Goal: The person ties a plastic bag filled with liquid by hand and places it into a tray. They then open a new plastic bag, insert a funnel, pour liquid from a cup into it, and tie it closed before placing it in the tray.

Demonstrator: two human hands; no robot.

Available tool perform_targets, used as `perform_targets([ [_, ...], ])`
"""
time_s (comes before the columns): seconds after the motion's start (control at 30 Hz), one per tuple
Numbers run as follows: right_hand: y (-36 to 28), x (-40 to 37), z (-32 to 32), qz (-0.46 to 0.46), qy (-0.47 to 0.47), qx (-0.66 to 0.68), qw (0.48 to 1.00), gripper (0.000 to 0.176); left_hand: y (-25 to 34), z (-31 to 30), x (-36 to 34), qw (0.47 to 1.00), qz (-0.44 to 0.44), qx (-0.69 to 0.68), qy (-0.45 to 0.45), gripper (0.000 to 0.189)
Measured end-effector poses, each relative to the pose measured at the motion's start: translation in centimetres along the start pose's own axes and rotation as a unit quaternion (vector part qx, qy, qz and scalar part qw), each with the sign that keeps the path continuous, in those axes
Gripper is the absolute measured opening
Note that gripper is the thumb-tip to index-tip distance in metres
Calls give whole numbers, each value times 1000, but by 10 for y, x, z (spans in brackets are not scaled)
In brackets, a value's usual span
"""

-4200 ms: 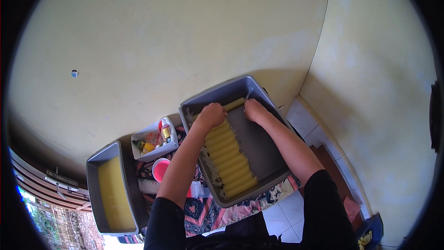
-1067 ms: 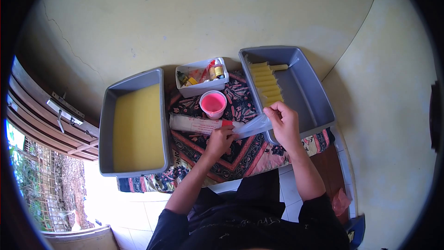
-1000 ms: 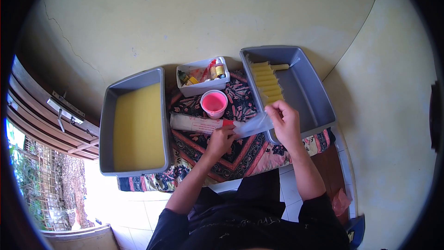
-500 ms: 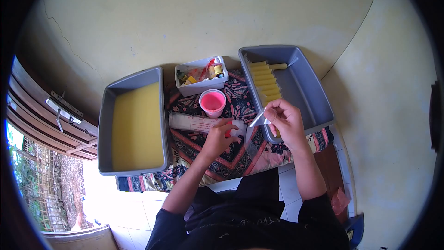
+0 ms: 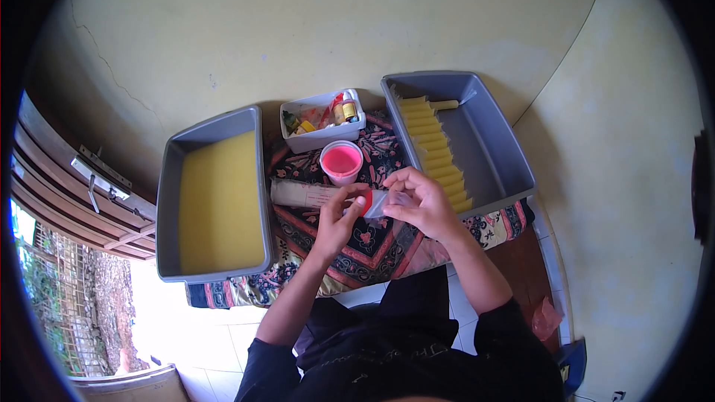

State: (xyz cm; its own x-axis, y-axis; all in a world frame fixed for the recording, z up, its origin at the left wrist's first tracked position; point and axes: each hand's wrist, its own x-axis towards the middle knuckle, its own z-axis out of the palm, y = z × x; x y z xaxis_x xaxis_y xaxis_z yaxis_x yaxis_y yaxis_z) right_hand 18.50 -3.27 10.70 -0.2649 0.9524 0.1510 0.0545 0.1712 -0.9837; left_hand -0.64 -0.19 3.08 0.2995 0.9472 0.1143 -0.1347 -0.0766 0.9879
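Over the patterned cloth, my left hand (image 5: 341,217) has its fingers closed round a small red object (image 5: 366,202). Just to its right, my right hand (image 5: 421,207) pinches a clear plastic bag (image 5: 393,199), whose other end reaches the red object. Behind my left hand lies a long whitish pack (image 5: 299,194) with red print. A white tub (image 5: 342,162) with pink contents stands beyond it. Several filled yellow tubes (image 5: 436,150) lie in a row in the right grey tray (image 5: 497,156).
Yellow liquid fills much of the left grey tray (image 5: 265,212). A small white box (image 5: 325,138) with little bottles stands at the back, near the wall. The patterned cloth (image 5: 365,249) lies under everything. A pink plastic bag (image 5: 546,318) is low at the right.
My right hand has moved left and down from the right tray to beside my left hand. The white strip between its fingers no longer shows; clear plastic spans the two hands.
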Motion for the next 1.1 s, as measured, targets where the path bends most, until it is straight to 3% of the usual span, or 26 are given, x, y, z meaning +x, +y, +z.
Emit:
perform_targets([
  [0.03,8,2,5,-17,-6,36,999,36,3,0,-3,995,3,-93,-24,33],
  [0.13,13,8,16,-38,-18,61,997,38,12,-5,-12,987,72,-110,-87,34],
  [0.4,14,11,26,-58,26,106,992,50,16,-14,-41,998,-34,-48,7,11],
  [0.53,20,11,26,-76,69,142,985,50,17,-12,-54,997,-72,-32,2,15],
  [0.6,18,9,25,-55,56,121,990,51,12,-11,-56,995,-4,-103,-7,29],
  [0.7,21,6,28,-48,34,113,992,54,11,-12,-54,976,22,-215,-23,36],
  [0.8,16,8,28,-51,-11,88,995,57,16,-14,-54,974,-21,-223,-11,28],
  [0.9,17,11,32,-56,-13,89,994,57,16,-15,-51,993,-57,-105,4,18],
  [1.0,18,15,32,-56,8,143,988,55,16,-13,-49,996,-27,-81,32,10],
  [1.1,25,21,29,-57,47,144,987,52,11,-15,-48,996,-32,-80,30,15],
])
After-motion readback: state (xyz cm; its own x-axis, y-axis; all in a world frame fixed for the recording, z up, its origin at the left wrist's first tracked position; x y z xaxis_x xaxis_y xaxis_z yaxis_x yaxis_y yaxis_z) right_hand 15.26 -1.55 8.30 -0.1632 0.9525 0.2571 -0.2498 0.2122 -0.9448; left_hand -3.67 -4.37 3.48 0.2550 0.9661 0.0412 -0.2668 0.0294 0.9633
